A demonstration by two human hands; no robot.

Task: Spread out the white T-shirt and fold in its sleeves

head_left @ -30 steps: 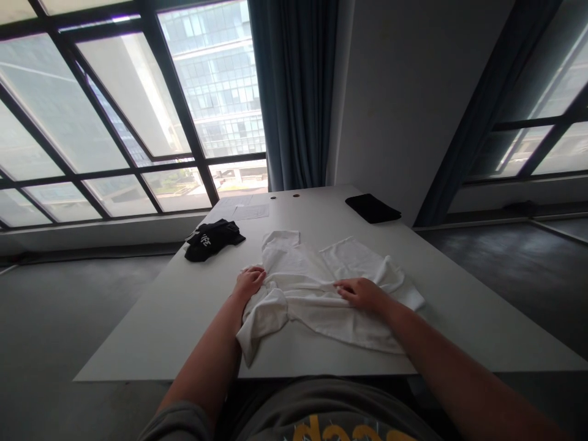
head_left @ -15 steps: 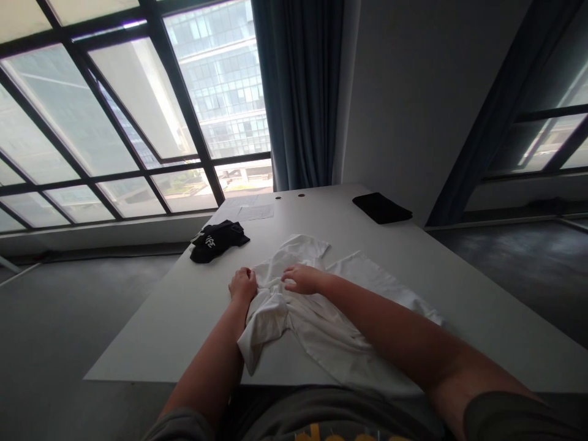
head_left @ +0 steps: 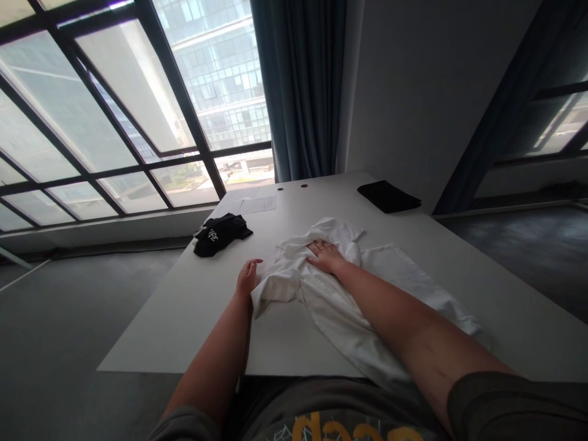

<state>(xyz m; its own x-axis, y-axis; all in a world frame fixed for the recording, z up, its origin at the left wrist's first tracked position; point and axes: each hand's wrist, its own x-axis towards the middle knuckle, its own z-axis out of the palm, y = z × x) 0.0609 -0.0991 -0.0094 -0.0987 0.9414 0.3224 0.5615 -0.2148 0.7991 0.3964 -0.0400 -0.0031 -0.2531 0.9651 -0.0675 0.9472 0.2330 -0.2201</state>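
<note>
A rumpled white shirt (head_left: 331, 300) lies spread over the table, its near edge hanging toward my body. My right hand (head_left: 325, 256) rests flat on its upper part, fingers spread over the creased cloth. At the shirt's left edge is my left hand (head_left: 248, 277), beside a folded-over flap that looks like a sleeve (head_left: 275, 289). Its visible fingers stretch out toward the right and nothing shows in them; some of them are hidden.
The white table (head_left: 174, 324) carries a crumpled black garment with white lettering (head_left: 220, 234) at left, paper sheets (head_left: 258, 204) behind it, and a folded black cloth (head_left: 389, 196) at the far right. Beyond stand windows and a blue curtain (head_left: 305, 92).
My right hand has moved right and away from me, and now lies flat on the shirt. The shirt's upper part has shifted right. My left hand has loosened at the edge.
</note>
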